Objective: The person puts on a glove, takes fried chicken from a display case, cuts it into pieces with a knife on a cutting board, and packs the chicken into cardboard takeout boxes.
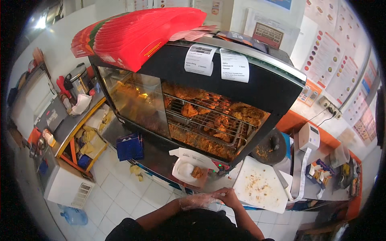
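Note:
My left hand [199,200] wears a clear plastic glove, and the fingers of my right hand [226,195] touch its glove near the fingertips. Just beyond them an open paper food box [190,170] on the counter holds white rice [185,170] and a piece of fried chicken [197,172]. To the right lies a white cutting board [256,186] strewn with crumbs, with a knife [282,180] along its right side. Behind the box, a glass-fronted food warmer [193,114] holds fried chicken on wire racks. Whether my fingers grip the glove is unclear.
Folded blue boxes [129,147] lie left of the food box. A stone mortar [269,147] stands behind the cutting board. Farther right is a receipt printer [309,137] with a long paper strip. Red paper packaging [135,36] is stacked on the warmer. A water jug [74,215] lies on the floor.

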Tool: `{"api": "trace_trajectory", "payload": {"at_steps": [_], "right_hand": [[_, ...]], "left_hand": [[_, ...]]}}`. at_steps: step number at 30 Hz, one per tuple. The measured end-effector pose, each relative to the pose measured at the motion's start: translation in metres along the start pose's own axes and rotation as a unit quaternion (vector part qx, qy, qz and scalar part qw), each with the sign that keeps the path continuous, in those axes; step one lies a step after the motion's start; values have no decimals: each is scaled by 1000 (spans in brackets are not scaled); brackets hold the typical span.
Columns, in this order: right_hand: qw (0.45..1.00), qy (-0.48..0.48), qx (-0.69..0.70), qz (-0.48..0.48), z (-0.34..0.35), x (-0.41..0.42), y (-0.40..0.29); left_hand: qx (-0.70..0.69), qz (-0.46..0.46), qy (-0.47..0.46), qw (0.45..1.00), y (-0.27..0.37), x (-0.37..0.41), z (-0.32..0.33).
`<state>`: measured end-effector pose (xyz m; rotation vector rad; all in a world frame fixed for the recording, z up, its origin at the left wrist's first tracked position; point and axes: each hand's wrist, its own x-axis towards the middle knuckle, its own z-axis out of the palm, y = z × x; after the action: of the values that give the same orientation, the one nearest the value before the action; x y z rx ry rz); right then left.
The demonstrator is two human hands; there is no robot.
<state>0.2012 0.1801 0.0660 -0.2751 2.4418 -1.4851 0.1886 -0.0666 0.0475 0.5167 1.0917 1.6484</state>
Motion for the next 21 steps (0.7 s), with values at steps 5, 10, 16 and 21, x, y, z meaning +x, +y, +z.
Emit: {"api": "trace_trajectory", "payload": {"at_steps": [5,10,16,21], "right_hand": [[980,174,86,32,-14,11,39],[942,291,149,80,-42,11,40],[947,7,322,-13,9,-2,3],[967,87,236,49,-6,6,3]], "left_hand": [[-172,31,1,985,-3,8,-3],[-138,117,54,982,-43,-10,-20],[66,97,104,988,25,13,6],[103,91,91,986,39,36,-8]]}}
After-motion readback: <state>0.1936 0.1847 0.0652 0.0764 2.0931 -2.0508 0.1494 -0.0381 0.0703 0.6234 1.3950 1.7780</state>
